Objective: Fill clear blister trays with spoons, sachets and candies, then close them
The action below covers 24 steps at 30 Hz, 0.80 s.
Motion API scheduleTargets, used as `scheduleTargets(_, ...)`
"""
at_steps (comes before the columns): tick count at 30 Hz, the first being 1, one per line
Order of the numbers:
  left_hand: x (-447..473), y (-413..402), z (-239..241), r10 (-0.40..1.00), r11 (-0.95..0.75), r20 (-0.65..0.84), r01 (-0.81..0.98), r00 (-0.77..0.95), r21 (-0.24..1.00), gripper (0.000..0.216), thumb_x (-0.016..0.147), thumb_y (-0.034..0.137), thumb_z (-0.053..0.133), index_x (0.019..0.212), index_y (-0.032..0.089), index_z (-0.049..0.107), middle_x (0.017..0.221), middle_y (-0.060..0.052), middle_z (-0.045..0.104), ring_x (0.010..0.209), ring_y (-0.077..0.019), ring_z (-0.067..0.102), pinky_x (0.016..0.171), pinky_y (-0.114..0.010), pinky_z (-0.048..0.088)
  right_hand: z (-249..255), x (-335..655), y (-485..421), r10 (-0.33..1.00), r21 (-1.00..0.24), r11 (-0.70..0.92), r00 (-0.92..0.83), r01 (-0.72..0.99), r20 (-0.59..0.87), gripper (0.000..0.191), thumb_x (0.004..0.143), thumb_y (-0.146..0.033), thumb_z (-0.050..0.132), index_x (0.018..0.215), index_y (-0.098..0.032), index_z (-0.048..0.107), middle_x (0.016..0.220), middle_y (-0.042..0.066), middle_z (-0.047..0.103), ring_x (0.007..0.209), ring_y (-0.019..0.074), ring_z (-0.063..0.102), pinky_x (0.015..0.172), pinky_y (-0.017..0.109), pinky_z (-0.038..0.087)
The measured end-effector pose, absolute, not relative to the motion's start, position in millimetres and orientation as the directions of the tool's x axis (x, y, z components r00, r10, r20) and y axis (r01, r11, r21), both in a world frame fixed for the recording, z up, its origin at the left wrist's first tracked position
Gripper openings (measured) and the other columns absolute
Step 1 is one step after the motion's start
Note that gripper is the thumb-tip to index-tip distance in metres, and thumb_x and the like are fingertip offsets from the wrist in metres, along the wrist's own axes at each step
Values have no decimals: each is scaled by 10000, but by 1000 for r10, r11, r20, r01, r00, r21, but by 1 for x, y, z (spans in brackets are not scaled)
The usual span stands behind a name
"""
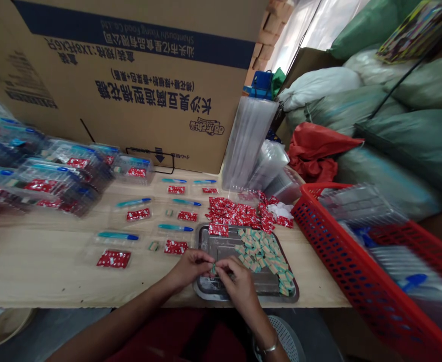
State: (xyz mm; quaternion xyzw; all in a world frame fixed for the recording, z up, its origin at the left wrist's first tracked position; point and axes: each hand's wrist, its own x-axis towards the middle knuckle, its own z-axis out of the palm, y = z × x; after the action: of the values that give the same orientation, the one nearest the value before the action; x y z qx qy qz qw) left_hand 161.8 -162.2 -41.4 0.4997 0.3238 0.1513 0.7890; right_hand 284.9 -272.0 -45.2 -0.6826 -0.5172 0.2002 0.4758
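My left hand (189, 269) and my right hand (239, 286) meet above a steel tray (221, 246), both pinching a small green-and-cream wrapped piece (213, 269). Many similar pieces lie in a loose heap (262, 256) on the tray's right half, just beyond my right hand. Red foil sachets (236, 212) are piled past the tray's far rim. Clear blister trays (126, 218) on the wooden table (43, 256) hold blue-tipped sticks, red sachets and, in some, a small wrapped piece.
Filled clear trays (43, 181) are stacked at the far left, against a large printed cardboard carton (130, 75). Stacked clear plastic sleeves (247, 141) stand beyond the sachets. A red plastic basket (371, 256) of clear trays sits off the right table edge, with bulging sacks (402, 120) behind.
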Motion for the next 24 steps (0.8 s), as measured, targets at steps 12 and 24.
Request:
scheduleTargets(12,164,-158,-55,648,325,-261,50,715,944,223,472,185,774,673,139,688,603,23,643,550,-95,547,553,-203,435,-52,319,-278,815,-793,-224,555,566,166,255,829,-359,485,843,-184,670,822,82,665,779,219,619,710,322,470)
scheduleTargets(24,162,-157,-52,687,297,-242,39,685,954,210,482,189,745,674,139,676,611,14,632,572,-105,537,564,-211,418,-42,298,-270,911,-970,-178,400,167,-98,266,760,-444,597,788,-181,622,713,26,631,671,175,607,625,279,473)
